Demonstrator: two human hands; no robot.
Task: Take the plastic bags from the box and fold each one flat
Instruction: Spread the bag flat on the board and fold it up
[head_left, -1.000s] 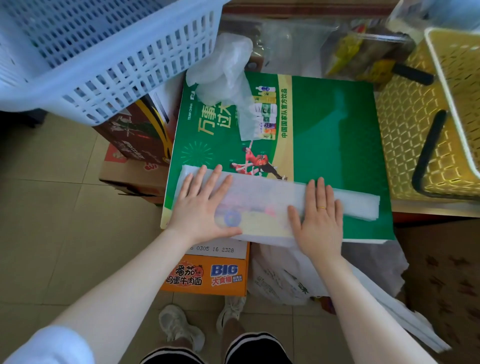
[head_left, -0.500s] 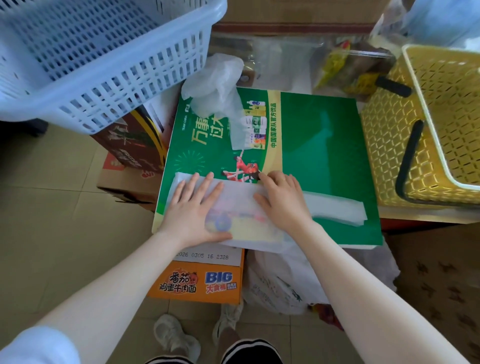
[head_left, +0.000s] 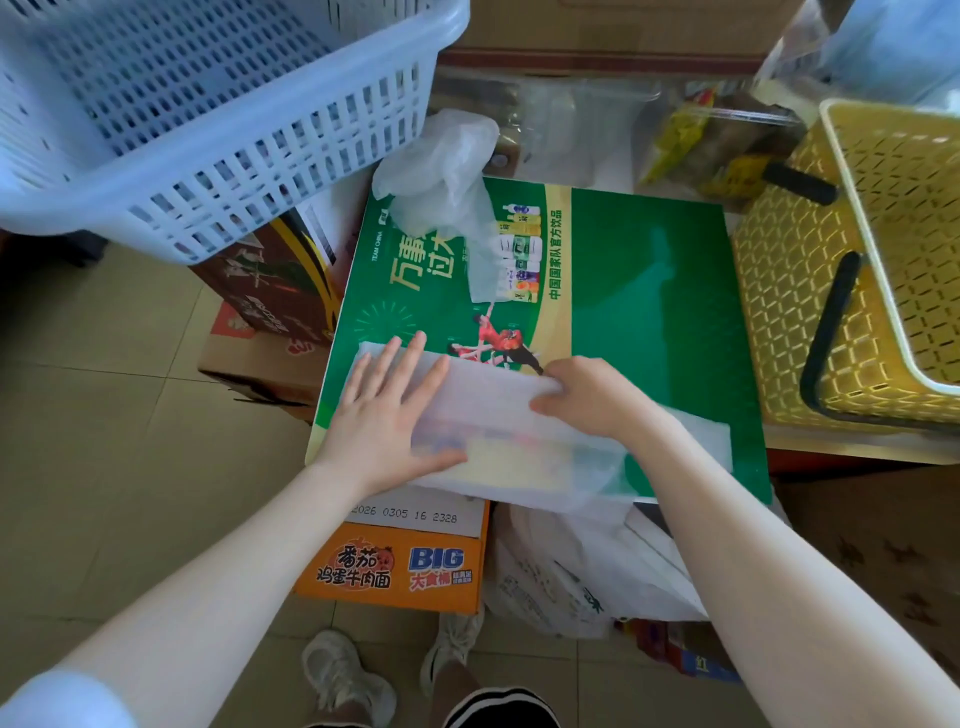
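Head view is showing a white plastic bag (head_left: 498, 415) lying in a long strip along the near edge of a green carton (head_left: 644, 291). Left hand (head_left: 382, 415) is pressing flat on the bag's left end, fingers straight and spread. Right hand (head_left: 587, 397) is curling its fingers over the bag's far edge near the middle, pinching it. A crumpled clear bag (head_left: 447, 171) is sitting at the carton's far left corner, beside a white basket (head_left: 208, 104); a yellow basket (head_left: 831, 270) is standing past the right edge.

Left hand (head_left: 382, 415) lies flat, fingers straight and spread; right hand (head_left: 592, 397) has its fingers curled in a pinching grip.
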